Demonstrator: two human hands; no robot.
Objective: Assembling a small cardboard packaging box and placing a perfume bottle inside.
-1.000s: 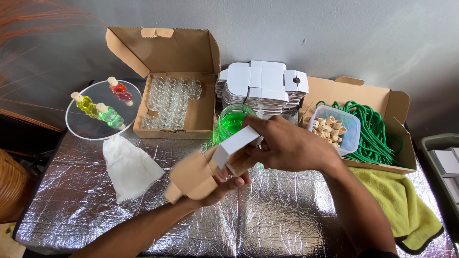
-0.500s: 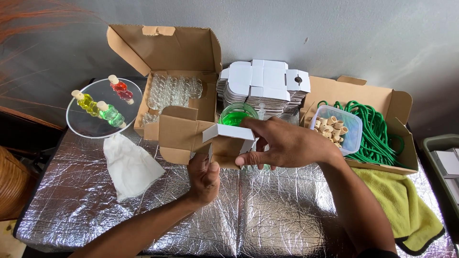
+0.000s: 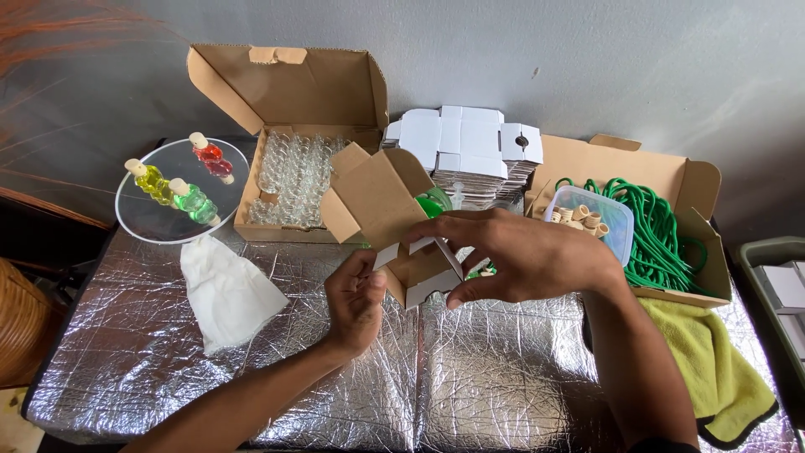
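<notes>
Cardboard, white outside and brown within: the small folding box [image 3: 394,226] now hangs half-formed above the foil-covered table [image 3: 470,369], where a second ago it lay nearly flat between my palms. My right hand [image 3: 524,256] pinches a side flap from above, fingers curled around it. My left hand [image 3: 356,298] has slid lower and grips the near corner. Walls standing up suggests the folding is well under way. Behind sit the carton of glass bottles [image 3: 293,172] and the stack of flat white blanks [image 3: 465,147].

Foil-covered table [image 3: 503,377], white cloth [image 3: 228,289]
</notes>
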